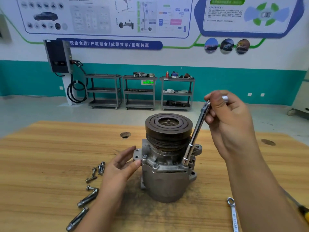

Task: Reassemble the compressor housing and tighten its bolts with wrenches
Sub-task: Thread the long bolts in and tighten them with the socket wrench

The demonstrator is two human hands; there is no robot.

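Right hand grips the bent top of an L-shaped wrench, fingers curled round the short arm. The long shaft slants down and away to the hand's left, and its lower end meets the flange of the compressor; what it sits on cannot be seen. The compressor stands upright on the table between the two hands, with its dark pulley on top, level with the right hand's knuckles. Left hand holds the compressor by a side ear, thumb on the near face and fingers curled behind it. Short bolts lie just left of that hand's wrist, and long bolts lie beside its forearm, nearer the camera. Under the right forearm lie a spanner and a yellow-handled screwdriver.
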